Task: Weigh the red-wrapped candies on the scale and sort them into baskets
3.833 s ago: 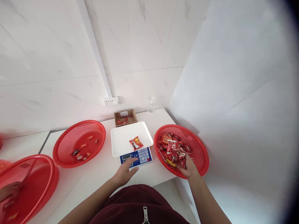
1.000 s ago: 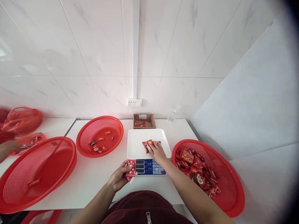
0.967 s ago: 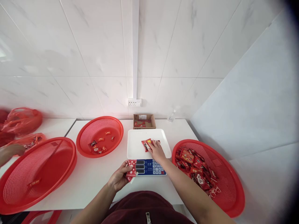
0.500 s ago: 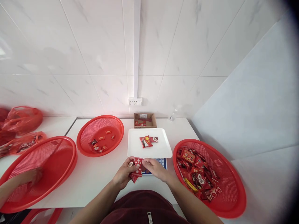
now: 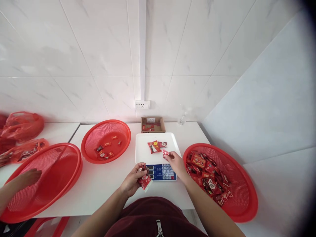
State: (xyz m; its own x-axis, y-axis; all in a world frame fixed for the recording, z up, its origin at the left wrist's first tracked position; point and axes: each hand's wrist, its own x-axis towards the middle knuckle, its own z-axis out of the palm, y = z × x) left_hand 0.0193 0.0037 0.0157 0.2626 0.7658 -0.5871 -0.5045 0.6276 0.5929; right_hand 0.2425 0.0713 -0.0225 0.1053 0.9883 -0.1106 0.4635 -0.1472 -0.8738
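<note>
My left hand (image 5: 132,180) is closed around several red snack packets (image 5: 144,179), low in front of the digital scale's blue keypad (image 5: 161,172). Between the fingertips of my right hand (image 5: 175,163) is a small red packet with white spots (image 5: 165,153), held over the near right part of the scale's white tray (image 5: 142,154). Two packets lie on that tray: a red and yellow one (image 5: 154,146) and a darker red one with a white label (image 5: 162,144). The fingers of both hands hide part of what they hold.
A red basket (image 5: 243,194) heaped with red packets stands at right. Another red basket (image 5: 118,126) at left holds several small packets. Another person's hand (image 5: 29,177) is over the near-left basket (image 5: 71,184). Behind the scale are a cardboard box (image 5: 161,124) and clear plastic bottle (image 5: 182,119).
My right hand has moved away from my left, forward over the tray, carrying the spotted packet. My left hand keeps its packets. The other person's hand has lifted a little in the basket.
</note>
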